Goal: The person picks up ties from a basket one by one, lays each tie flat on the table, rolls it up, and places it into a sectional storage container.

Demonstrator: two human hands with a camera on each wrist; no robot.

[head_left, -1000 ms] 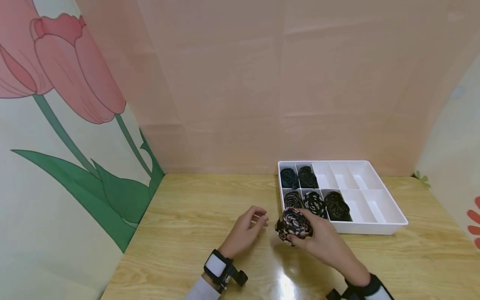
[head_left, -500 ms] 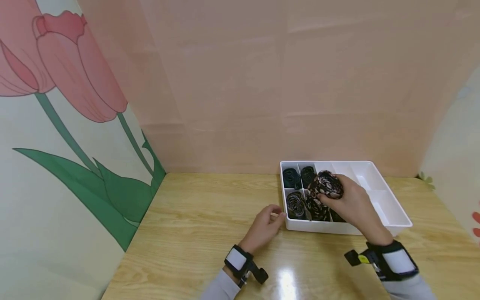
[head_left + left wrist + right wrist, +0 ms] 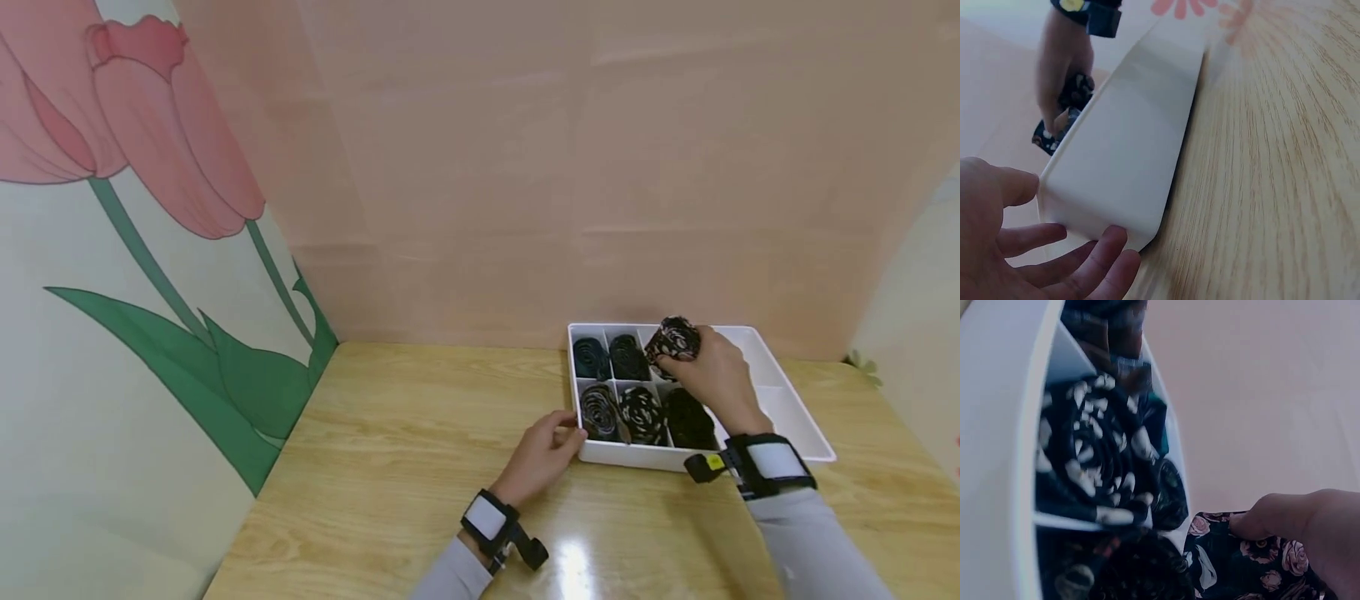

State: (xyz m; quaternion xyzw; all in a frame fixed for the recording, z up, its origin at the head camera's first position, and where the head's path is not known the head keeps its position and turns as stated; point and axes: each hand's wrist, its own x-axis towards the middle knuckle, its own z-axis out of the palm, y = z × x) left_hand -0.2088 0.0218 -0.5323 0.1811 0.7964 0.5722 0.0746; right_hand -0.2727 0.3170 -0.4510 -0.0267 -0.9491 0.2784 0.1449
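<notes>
A white compartment tray [image 3: 633, 452] stands on the table, several rolls of dark patterned cloth in its left cells. My right hand [image 3: 722, 375] pinches a rolled floral cloth [image 3: 675, 337] over the back row, third cell from the left. In the right wrist view, pink roses show on this cloth roll [image 3: 1272, 556] under my thumb. My left hand [image 3: 542, 454] is at the tray's front left corner. In the left wrist view its fingers [image 3: 1110, 247] spread loosely along the outside of that corner, thumb tip at the rim.
Other rolls sit in the tray: a dark teal one [image 3: 591, 358] at the back left and a black-and-white one [image 3: 642, 415] in the front row. A pink-beige backdrop [image 3: 465, 208] rises behind the table, and a tulip-printed panel [image 3: 180, 350] borders the left.
My right hand has carried the floral roll from in front of the tray to over its back row. My left hand has moved right, up to the tray's corner.
</notes>
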